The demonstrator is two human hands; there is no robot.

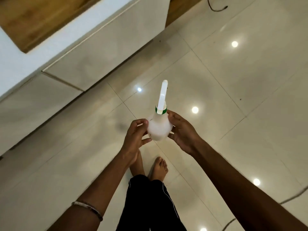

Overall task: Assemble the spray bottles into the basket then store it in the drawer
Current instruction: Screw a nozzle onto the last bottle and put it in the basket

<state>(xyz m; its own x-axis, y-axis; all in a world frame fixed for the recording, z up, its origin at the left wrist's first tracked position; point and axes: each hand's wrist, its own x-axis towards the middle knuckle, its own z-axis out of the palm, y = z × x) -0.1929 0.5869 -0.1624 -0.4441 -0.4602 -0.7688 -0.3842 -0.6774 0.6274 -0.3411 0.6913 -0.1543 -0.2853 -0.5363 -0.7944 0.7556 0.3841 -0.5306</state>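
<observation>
Hands cup one translucent white plastic spray bottle [158,129] above the glossy tiled floor [233,97]: left hand [135,135] and right hand [182,133] both gripping its belly; keep it upright, nozzle clear.

Both forearms are bare, with no sleeves in view. A thin metal bangle [87,210] circles the left forearm. Black trousers [150,205] carry a thin white side stripe, and the feet [158,167] are bare.

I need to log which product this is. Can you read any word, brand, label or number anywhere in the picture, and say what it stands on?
None can be read.
Spray bottle, held between the left hand and the right hand: plain white body, no label showing on the side in view.
Green collar at its neck: no print visible.
Drawer fronts and floor tiles: no text or signs.
</observation>
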